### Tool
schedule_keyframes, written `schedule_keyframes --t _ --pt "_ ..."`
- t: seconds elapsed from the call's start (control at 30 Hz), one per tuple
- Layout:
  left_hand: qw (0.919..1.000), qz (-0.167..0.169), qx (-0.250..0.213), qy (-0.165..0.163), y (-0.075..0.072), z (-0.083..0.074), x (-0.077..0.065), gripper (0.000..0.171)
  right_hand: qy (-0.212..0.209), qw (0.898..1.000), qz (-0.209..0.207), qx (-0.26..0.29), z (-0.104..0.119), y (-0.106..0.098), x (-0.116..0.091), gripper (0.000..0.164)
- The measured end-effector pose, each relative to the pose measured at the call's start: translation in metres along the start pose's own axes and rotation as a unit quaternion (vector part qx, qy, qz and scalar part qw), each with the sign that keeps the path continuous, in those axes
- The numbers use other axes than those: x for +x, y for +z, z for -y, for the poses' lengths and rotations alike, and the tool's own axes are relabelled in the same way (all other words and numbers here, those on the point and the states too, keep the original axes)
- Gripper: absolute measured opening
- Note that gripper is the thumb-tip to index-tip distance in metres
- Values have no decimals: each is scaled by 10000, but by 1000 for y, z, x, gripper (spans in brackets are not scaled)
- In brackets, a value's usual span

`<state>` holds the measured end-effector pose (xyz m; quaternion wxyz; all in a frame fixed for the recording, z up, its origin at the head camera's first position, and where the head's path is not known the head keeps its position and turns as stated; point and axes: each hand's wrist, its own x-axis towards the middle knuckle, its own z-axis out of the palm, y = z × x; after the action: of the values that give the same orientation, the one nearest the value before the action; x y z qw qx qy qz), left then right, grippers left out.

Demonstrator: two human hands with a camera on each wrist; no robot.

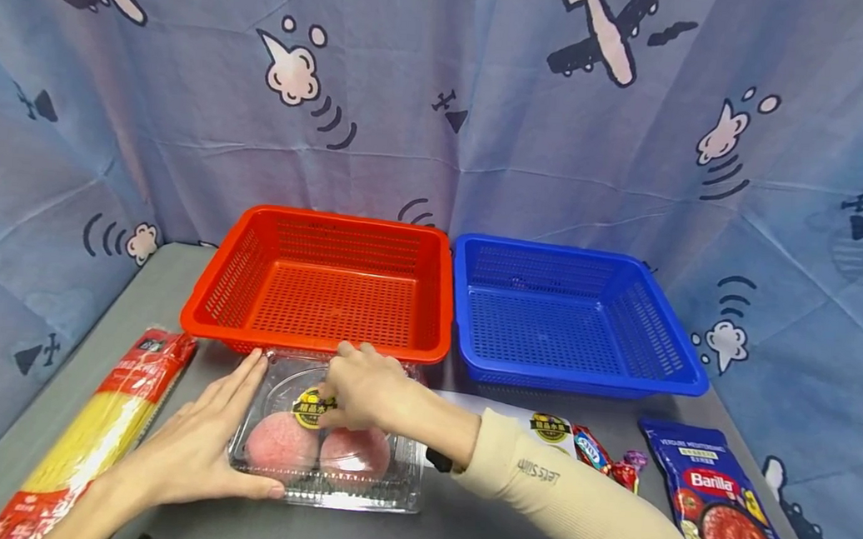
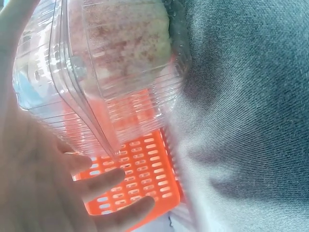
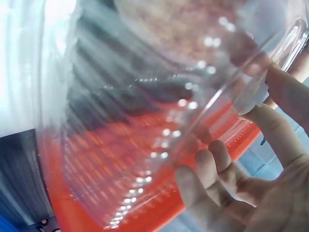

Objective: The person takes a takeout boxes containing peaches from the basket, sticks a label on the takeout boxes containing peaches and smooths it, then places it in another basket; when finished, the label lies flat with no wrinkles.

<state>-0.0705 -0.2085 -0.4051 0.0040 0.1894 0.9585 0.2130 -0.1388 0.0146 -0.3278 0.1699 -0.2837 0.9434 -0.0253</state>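
A clear plastic clamshell box (image 1: 288, 491) with two pink peaches (image 1: 281, 445) and a black-and-yellow label (image 1: 307, 409) sits on the table before the red basket. My left hand (image 1: 198, 437) braces its left side, fingers straight along that edge and thumb across the front corner. Over the lid lies my right hand (image 1: 371, 386). In the right wrist view its thumb and a finger pinch a small clear tab (image 3: 252, 99) at the box's edge, while the other fingers curl loosely beside it. The left wrist view shows the box wall (image 2: 120, 108) beside outstretched fingers (image 2: 125, 212).
Behind stand a red basket (image 1: 195, 320) and a blue basket (image 1: 581, 380). Packaged noodles (image 1: 81, 437) lie at left. Beyond the right forearm are a partly hidden white item with a similar label (image 1: 550, 428), wrapped candies (image 1: 592, 449) and a blue Barilla pouch (image 1: 716, 494).
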Motion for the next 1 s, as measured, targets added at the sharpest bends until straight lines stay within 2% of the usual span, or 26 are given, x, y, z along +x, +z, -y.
schedule_keyframes --t 0.23,0.33,0.5,0.63,0.83,1.0 --pt "9999 5 130 -51 -1 -1 1 143 -210 9993 -125 283 -10 1 -3 22" --pt "9998 26 166 -101 -1 -2 2 144 -255 9988 -144 392 -13 2 -5 13" --pt "9996 51 230 -162 -2 -3 3 145 -366 9984 -170 388 -16 3 -7 27" --pt "9993 91 281 -242 -2 -4 3 146 -520 9979 -313 246 -17 6 -9 33" --pt "9989 143 311 -335 -2 -4 2 147 -916 9944 -513 -155 -20 11 -16 26" --pt "9988 155 310 -355 -2 -4 3 147 -1581 9815 -728 -793 -24 16 -21 24"
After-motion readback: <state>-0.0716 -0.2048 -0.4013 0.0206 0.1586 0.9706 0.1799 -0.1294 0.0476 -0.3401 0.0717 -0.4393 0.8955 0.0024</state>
